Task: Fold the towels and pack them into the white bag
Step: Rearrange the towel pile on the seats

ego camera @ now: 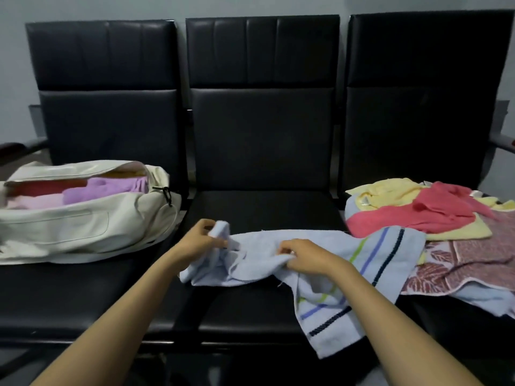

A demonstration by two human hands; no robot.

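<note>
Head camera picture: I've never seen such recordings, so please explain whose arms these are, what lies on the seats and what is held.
There is no machine: a person wears one camera on the head, looking down at their own bare arms. Three black seats stand in a row. On the left one lies the white bag, open, with packed towels inside. On the right one is a pile of unfolded towels. Across the middle lies a blue towel; the left hand grips its end and the right hand pinches its middle.

I count three black seats, one white bag, one striped towel, one towel heap, two hands: left hand, right hand.
</note>
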